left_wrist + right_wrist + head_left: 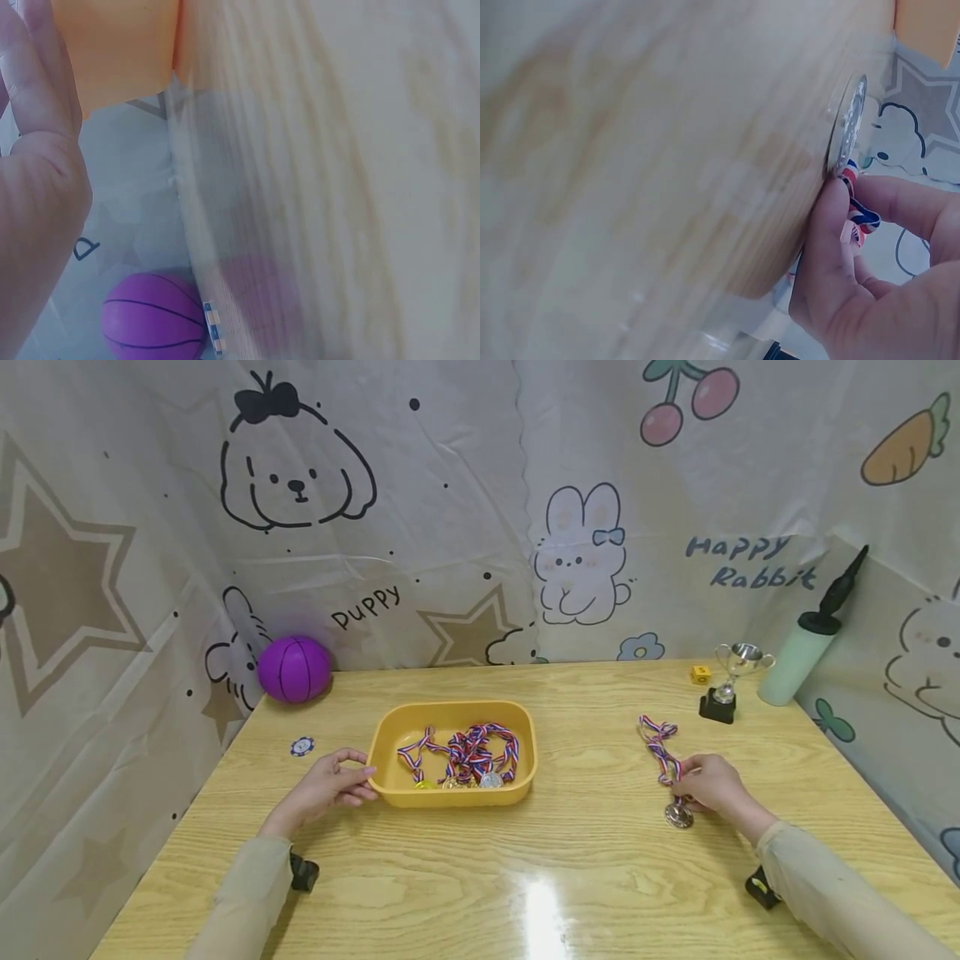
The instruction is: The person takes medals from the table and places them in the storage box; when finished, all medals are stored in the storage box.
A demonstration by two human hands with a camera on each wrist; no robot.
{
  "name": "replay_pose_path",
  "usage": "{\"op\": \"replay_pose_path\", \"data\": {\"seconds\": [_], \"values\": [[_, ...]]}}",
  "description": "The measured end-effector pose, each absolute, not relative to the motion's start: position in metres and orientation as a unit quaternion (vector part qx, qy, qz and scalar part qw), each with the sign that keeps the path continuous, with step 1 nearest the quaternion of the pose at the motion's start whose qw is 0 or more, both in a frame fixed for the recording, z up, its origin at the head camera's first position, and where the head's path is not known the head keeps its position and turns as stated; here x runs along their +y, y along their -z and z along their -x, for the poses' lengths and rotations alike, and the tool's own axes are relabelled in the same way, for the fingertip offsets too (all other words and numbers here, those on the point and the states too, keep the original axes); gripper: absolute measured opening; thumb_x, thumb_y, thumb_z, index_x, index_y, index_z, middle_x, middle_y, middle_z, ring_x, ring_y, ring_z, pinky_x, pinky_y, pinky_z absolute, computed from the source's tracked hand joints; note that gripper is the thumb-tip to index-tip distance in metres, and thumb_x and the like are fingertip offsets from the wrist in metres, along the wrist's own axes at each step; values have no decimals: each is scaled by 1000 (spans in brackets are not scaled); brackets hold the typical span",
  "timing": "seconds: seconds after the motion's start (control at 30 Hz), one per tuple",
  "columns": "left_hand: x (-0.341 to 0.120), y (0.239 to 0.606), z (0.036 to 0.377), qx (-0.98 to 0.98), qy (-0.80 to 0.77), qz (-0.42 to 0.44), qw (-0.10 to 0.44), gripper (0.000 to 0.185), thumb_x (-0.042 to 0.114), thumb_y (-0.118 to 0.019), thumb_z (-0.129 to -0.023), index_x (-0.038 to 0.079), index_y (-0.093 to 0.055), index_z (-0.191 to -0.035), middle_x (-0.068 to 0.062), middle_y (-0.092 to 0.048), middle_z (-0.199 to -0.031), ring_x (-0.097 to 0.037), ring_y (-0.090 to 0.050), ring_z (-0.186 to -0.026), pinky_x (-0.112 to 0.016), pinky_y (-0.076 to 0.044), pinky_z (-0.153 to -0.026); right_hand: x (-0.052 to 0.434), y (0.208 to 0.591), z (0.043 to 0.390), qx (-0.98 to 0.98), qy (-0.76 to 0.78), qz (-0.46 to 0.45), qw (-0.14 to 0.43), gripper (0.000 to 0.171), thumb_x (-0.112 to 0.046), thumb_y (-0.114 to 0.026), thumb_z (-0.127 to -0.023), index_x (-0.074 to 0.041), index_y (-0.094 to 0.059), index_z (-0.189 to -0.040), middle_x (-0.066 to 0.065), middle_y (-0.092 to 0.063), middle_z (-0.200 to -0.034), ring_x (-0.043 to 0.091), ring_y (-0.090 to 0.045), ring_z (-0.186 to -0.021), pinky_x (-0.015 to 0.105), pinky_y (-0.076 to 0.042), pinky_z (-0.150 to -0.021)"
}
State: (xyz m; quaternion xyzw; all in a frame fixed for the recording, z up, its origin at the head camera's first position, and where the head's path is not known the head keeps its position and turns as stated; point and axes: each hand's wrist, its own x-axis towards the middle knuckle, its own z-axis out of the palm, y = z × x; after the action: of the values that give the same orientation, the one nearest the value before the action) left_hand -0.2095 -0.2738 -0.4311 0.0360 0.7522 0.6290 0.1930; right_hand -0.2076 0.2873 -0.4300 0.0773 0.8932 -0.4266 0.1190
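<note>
A yellow plastic tub (pixel 453 797) holds several medals with red, white and blue ribbons (pixel 472 752); gold and silver discs show at its near side. At the tub's left end, my left hand (pixel 339 781) touches the outer wall with its fingers. The left wrist view shows those fingers extended beside the orange-looking tub (pixel 120 52). To the right of the tub, my right hand (pixel 708 785) pinches the striped ribbon (pixel 862 217) of a medal just above its disc (pixel 678 815). The ribbon's other end trails away on the table.
A purple ball (pixel 295 669) sits at the back left, near a blue-and-white chip (pixel 302 746). At the back right stand a silver trophy cup (pixel 726 689), a small yellow cube (pixel 701 674) and a pale green hand pump (pixel 798 660). A printed curtain (pixel 450 527) borders the wooden table (pixel 420 885).
</note>
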Motion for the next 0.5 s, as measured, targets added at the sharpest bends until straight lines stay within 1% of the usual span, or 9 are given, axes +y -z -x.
{"op": "replay_pose_path", "data": {"seconds": [0.2,0.37,0.5], "values": [[-273,432,211,756,-626,-30,191,41,17,-57,-98,-6,-36,-124,-1,-73,-76,-10,-70,-69,-19,-57,-60,290,430,208,884,444,-74,125,30,-4,-66,-84,15,-54,-105,4,-62,-75,8,-58,-55,23,-55,-51],[-274,431,210,755,-627,-31,192,43,17,-57,-98,-8,-35,-126,-2,-73,-77,-10,-70,-69,-19,-57,-61,290,429,207,881,451,-70,129,31,-7,-66,-87,14,-54,-106,3,-61,-75,8,-57,-58,23,-54,-52],[-274,432,210,755,-626,-27,192,45,17,-58,-97,-8,-34,-126,-3,-73,-76,-10,-70,-69,-20,-57,-61,290,429,207,875,464,-55,127,32,-7,-64,-89,16,-53,-109,0,-60,-75,8,-55,-60,22,-51,-53]]}}
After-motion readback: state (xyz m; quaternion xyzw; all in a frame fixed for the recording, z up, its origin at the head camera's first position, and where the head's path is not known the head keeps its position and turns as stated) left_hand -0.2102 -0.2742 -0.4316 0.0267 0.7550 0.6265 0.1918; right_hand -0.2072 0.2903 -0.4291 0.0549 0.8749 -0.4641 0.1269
